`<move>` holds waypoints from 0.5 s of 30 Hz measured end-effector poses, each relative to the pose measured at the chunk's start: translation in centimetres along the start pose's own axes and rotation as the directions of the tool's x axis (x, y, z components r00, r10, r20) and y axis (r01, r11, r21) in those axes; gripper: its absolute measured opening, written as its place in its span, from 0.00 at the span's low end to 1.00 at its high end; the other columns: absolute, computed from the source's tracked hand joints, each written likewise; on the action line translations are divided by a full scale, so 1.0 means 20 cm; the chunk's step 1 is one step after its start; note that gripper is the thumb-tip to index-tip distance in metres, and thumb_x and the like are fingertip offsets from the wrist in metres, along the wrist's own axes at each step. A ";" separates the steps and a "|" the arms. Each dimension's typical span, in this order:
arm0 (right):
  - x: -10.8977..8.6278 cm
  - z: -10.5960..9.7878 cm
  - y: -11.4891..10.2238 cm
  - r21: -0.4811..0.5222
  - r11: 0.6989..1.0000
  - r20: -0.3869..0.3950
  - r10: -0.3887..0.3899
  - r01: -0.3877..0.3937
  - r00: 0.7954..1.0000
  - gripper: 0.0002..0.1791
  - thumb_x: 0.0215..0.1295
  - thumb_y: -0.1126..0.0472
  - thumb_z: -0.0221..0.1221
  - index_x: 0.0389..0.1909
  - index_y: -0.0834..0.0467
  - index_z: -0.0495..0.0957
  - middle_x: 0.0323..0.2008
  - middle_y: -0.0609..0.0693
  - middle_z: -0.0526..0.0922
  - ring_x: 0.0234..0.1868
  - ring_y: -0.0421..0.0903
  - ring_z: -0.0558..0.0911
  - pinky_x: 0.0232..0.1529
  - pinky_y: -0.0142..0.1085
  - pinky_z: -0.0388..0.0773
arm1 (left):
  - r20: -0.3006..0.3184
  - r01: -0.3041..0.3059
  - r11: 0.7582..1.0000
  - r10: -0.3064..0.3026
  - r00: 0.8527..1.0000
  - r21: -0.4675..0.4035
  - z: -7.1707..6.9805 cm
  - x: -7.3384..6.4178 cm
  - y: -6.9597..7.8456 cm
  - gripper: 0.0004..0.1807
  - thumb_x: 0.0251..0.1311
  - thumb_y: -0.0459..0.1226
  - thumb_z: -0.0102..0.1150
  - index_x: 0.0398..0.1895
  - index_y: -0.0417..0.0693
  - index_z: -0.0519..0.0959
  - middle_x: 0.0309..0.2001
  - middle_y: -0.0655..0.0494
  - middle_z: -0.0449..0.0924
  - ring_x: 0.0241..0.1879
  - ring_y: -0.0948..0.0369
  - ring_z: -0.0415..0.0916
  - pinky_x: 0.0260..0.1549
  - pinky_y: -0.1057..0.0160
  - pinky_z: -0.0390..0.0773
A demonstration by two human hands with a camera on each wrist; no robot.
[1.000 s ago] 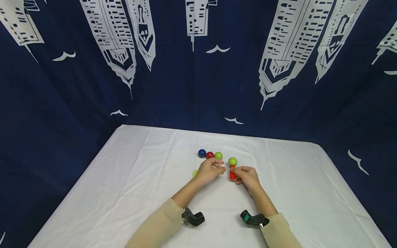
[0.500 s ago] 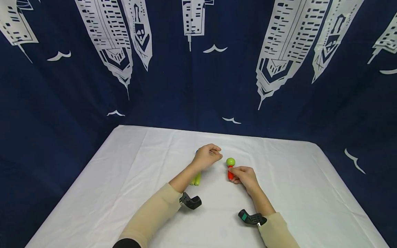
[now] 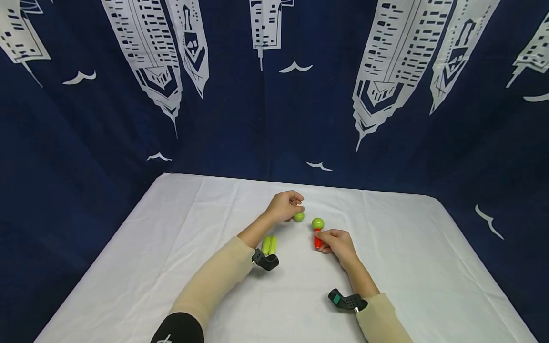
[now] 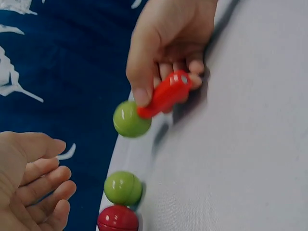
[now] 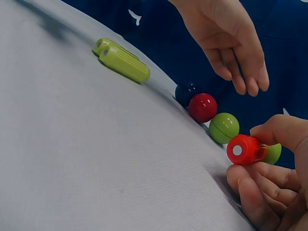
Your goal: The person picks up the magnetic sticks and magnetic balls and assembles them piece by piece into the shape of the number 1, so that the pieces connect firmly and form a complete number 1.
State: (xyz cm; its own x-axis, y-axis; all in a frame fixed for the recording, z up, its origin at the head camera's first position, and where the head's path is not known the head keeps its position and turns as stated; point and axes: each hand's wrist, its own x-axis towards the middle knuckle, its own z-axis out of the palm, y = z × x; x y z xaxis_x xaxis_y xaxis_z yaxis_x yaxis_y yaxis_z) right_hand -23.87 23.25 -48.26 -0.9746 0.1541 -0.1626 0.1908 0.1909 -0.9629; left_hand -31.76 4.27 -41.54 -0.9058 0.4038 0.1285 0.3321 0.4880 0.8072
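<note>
My right hand (image 3: 340, 245) pinches a short red rod (image 4: 166, 94) between thumb and fingers. A green ball (image 3: 318, 223) sits at the rod's far end, touching it. The rod's near end shows a pale round disc in the right wrist view. My left hand (image 5: 230, 45) holds nothing, its fingers loosely bent, beside a row of balls. That row has a second green ball (image 5: 224, 128), a red ball (image 5: 202, 108) and a dark blue ball (image 5: 186, 93). In the head view the left hand hides the red and blue balls.
Two yellow-green ribbed rods (image 5: 124, 62) lie side by side on the white cloth-covered table (image 3: 206, 228), close to the left forearm. A dark blue patterned curtain (image 3: 266, 119) hangs behind the table's far edge.
My left hand has moved away from the red rod, toward the table's far side, over the row of balls. The right hand keeps its grip on the rod almost in place.
</note>
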 end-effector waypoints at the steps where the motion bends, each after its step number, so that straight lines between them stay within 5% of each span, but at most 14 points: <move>1: 0.00 0.00 0.00 0.001 1.000 -0.001 -0.002 0.002 1.000 0.16 0.60 0.60 0.65 0.37 0.72 0.80 0.19 0.49 0.80 0.19 0.39 0.78 0.22 0.27 0.77 | 0.005 -0.014 0.999 0.013 1.000 0.051 0.00 0.01 -0.01 0.16 0.59 0.35 0.65 0.49 0.41 0.81 0.43 0.53 0.82 0.42 0.60 0.77 0.36 0.68 0.76; 6: 0.00 0.00 0.01 0.002 1.000 -0.005 -0.015 0.015 1.000 0.15 0.59 0.61 0.65 0.35 0.72 0.80 0.18 0.49 0.80 0.19 0.39 0.78 0.21 0.27 0.77 | 0.066 -0.093 0.954 0.078 0.995 0.285 0.03 0.04 -0.04 0.18 0.58 0.38 0.66 0.52 0.43 0.80 0.47 0.52 0.82 0.49 0.57 0.76 0.47 0.62 0.74; 15: 0.00 0.00 0.01 0.009 1.000 -0.006 -0.021 0.021 1.000 0.14 0.59 0.61 0.66 0.34 0.72 0.80 0.18 0.49 0.80 0.19 0.39 0.79 0.21 0.28 0.77 | 0.140 -0.163 0.867 0.109 0.984 0.471 0.09 0.06 -0.09 0.24 0.55 0.40 0.69 0.56 0.48 0.79 0.53 0.54 0.81 0.55 0.57 0.75 0.55 0.60 0.71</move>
State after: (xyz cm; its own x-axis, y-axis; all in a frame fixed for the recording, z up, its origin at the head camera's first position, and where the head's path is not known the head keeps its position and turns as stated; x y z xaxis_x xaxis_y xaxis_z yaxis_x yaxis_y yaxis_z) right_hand -23.84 23.21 -48.38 -0.9777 0.1558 -0.1408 0.1689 0.1850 -0.9681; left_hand -33.03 5.28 -43.74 -0.8186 0.5587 0.1335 0.5592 0.7219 0.4077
